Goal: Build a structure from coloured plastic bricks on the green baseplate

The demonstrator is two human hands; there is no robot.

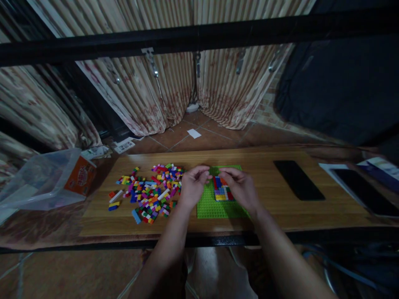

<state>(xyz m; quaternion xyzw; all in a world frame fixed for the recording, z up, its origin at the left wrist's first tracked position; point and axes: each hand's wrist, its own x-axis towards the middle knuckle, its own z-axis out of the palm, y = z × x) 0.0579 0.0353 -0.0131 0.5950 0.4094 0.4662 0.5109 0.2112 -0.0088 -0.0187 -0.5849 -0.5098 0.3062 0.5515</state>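
Note:
A green studded baseplate [205, 209] lies on the wooden board in front of me. On it sits a low block of toy bricks [222, 194] in blue, red, yellow and white. Over the plate's left edge is my left hand [193, 187], its thumb and fingers drawn together in a pinch. My right hand [240, 185] hovers at the right side of the brick block and covers part of it. Its thumb and forefinger are also closed together. Whatever either pinch holds is too small to make out.
Loose toy bricks [152, 195] in many colours are spread left of the baseplate. A dark flat tablet-like slab [299, 180] lies to the right on the wooden board [268, 216]. A clear plastic bin [40, 174] with an orange label stands at far left. Curtains hang behind.

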